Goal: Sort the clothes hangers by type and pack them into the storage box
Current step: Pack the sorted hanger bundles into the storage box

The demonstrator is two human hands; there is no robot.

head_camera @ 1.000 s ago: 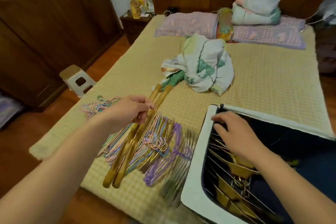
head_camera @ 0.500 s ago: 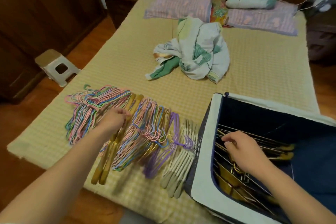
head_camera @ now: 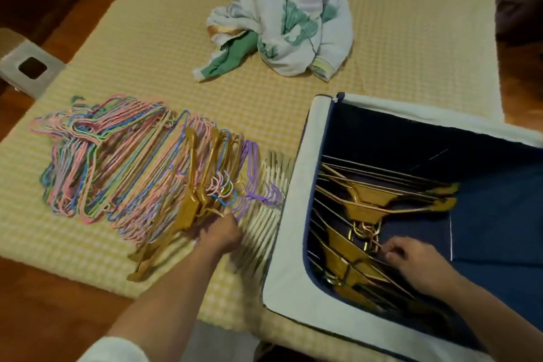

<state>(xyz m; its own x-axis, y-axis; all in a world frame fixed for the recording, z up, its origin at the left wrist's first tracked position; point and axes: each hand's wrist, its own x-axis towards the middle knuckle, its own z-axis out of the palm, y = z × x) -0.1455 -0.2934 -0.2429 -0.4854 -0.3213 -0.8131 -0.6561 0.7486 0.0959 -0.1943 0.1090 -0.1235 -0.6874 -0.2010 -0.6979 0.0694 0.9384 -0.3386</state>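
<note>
**Gripping gold hangers at both ends of the job**

Gripping is what we see from both hands. Our left hand [head_camera: 219, 234] curls round the hook end of a pair of gold plastic hangers [head_camera: 188, 206], which lie tilted across the heap on the bed. Our right hand [head_camera: 411, 257] is inside the storage box [head_camera: 286, 232], its fingertips pinching the hooks of the gold hangers already packed [head_camera: 370, 203] there, which lie stacked along the box's left side.

Just beyond the left hand's grip, under and around the gold pair, spreads a fan of thin pastel wire hangers [head_camera: 117, 168] in pink, blue and green. Between that hand and the box wall lie a few purple hangers [head_camera: 251, 182] and a row of cream plastic hangers [head_camera: 270, 209], blurred.

Everything rests on a yellow checked mattress cover [head_camera: 152, 47]. Well beyond both hands sits a crumpled floral sheet [head_camera: 296, 21]. Far left, off the bed, stands a small grey stool [head_camera: 29, 68] on the wooden floor.
</note>
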